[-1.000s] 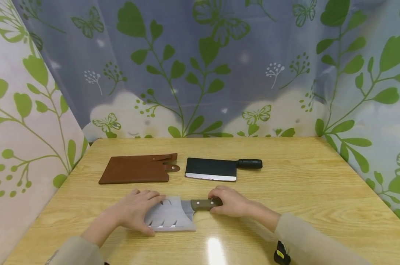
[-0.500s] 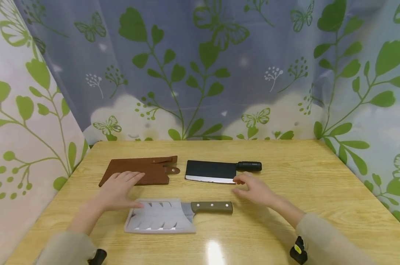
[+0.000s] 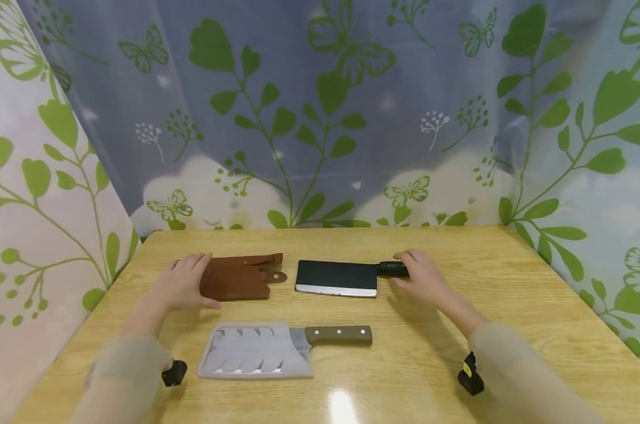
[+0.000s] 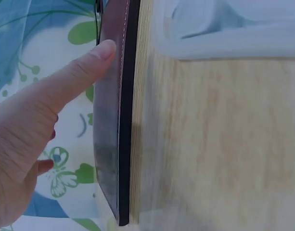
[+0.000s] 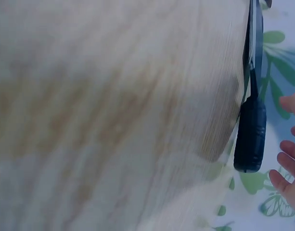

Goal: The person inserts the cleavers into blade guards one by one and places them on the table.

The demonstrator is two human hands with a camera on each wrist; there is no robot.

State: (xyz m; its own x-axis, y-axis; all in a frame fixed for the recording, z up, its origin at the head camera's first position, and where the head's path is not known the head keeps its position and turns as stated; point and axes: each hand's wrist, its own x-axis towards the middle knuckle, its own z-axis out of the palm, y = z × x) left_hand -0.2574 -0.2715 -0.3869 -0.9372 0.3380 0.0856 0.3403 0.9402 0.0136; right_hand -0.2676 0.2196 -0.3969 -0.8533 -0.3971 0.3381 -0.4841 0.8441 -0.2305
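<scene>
In the head view my left hand (image 3: 184, 285) is over the left end of the brown leather knife sheath (image 3: 235, 282), hiding that end. In the left wrist view the thumb is straight along the sheath's (image 4: 109, 106) side, and the fingers are mostly out of view. To the right lies a black cleaver (image 3: 336, 277) with a bright edge. My right hand (image 3: 423, 280) covers the end of its black handle (image 3: 389, 269) in the head view. From the right wrist, the loosely bent fingers (image 5: 291, 151) show beside the handle (image 5: 250, 137) with a gap between.
Nearer lies another cleaver with an olive-brown handle (image 3: 341, 334), its blade inside a translucent white guard (image 3: 256, 353). Everything rests on a light wooden table (image 3: 405, 365). Behind it hangs a patterned curtain (image 3: 383, 135) with leaves and butterflies.
Both hands have left the guarded cleaver, which now lies by itself. The left hand moved away and leftward to the sheath; the right moved away and rightward to the black cleaver's handle.
</scene>
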